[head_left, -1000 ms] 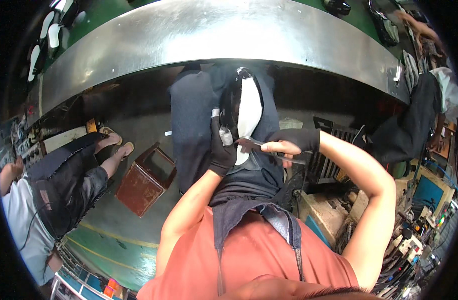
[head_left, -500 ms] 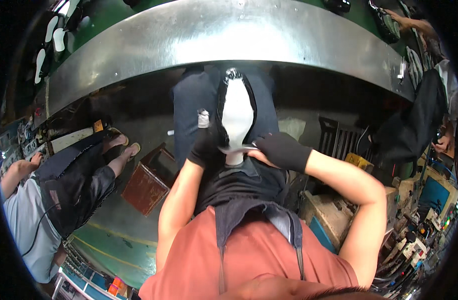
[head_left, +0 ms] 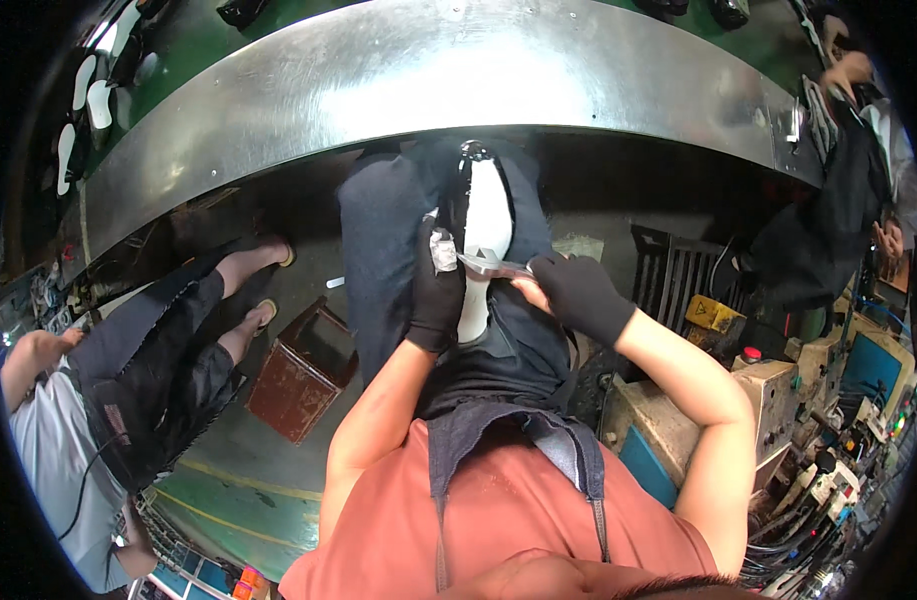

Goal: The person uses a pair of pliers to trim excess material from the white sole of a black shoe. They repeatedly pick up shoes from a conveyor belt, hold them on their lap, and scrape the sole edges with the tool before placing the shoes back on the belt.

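A shoe with a black upper and a white underside [head_left: 490, 210] lies bottom up on my lap, its shiny black toe towards the bench. My left hand [head_left: 438, 290], gloved in black with white tape round a digit, is closed round the shoe's left side. In my black-gloved right hand [head_left: 578, 292], bare fingertips showing, is a shiny metal hand tool that looks like pincers [head_left: 490, 265]. Its head lies over the narrow middle of the white underside, close to the taped digit. Whether it grips the shoe's edge I cannot make out.
A curved metal bench edge [head_left: 458, 75] runs across the front, with a green surface [head_left: 308, 12] and shoes beyond. A brown box stool [head_left: 296, 385] stands left, near a seated person [head_left: 128, 390]. Machines [head_left: 768, 400] and a dark slatted rack [head_left: 678, 280] are at right.
The shoe has tilted and shifted slightly towards me. My left hand has turned against its side, and the tool in my right hand has moved forward to the shoe's middle.
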Action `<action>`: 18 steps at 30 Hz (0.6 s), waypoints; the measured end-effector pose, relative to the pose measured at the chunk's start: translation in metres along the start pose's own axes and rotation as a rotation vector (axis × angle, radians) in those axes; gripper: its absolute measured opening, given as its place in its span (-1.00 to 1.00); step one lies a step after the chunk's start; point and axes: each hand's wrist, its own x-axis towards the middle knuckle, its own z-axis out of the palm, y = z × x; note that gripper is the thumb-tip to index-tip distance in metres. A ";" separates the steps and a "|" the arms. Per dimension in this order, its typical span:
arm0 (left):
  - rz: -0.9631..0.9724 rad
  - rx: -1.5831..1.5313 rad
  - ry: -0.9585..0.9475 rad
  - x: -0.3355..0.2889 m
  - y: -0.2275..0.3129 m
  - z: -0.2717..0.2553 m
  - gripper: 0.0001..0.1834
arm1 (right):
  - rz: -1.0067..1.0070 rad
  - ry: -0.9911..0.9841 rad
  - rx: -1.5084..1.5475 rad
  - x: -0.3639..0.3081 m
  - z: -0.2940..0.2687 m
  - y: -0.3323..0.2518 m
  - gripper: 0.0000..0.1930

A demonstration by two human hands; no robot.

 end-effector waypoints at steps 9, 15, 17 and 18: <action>0.446 0.545 -0.007 0.013 0.002 -0.021 -0.28 | -0.047 -0.376 -0.062 0.007 -0.064 -0.014 -0.55; 0.109 -0.073 -0.632 0.024 0.009 -0.054 -0.38 | -0.541 -0.030 0.086 0.009 -0.013 -0.057 -0.62; 0.008 -0.235 -0.645 0.013 0.031 -0.054 -0.35 | -0.288 -0.067 0.004 0.010 -0.012 -0.037 -0.62; 0.019 -0.245 -0.651 0.011 0.036 -0.050 -0.32 | -0.236 -0.100 -0.068 0.005 -0.015 -0.032 -0.61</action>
